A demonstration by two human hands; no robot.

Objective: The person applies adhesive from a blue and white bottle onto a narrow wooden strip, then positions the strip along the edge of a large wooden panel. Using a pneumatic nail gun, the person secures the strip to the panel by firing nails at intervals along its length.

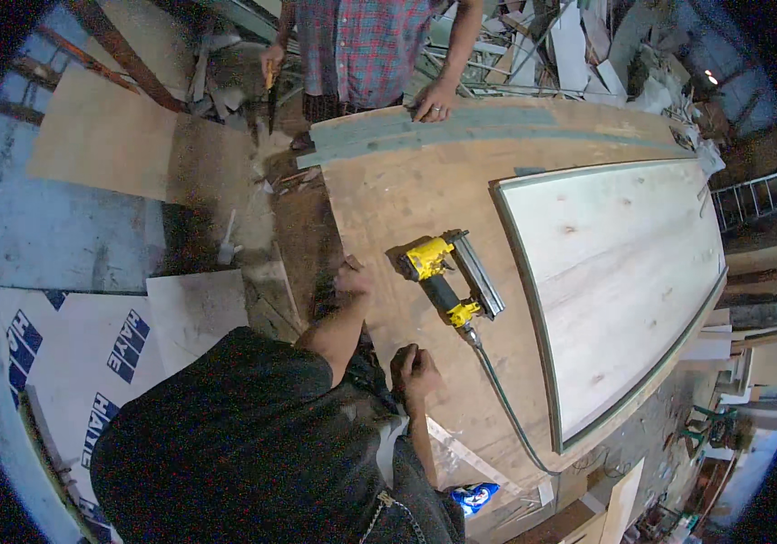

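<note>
My left hand (pixel 352 277) is at the left edge of the wooden work table (pixel 406 204), partly blurred and dark, so its fingers are hard to read. Closer to me, my right hand (pixel 418 374) hovers over or rests on the table's near part with its fingers curled in; whether something small is inside is hidden. A yellow and black nail gun (pixel 454 279) lies on the tabletop to the right of both hands, touched by neither. Its dark air hose (pixel 508 408) runs toward the near edge. Right of it lies a pale framed wooden panel (pixel 624 281).
Across the table a person in a plaid shirt (pixel 361 45) holds an orange-handled saw (pixel 270 77) and rests the other hand (pixel 435 102) on greenish strips. Wood scraps (pixel 533 54) pile behind. A blue packet (pixel 474 497) lies at the near edge; boards (pixel 107 136) stand left.
</note>
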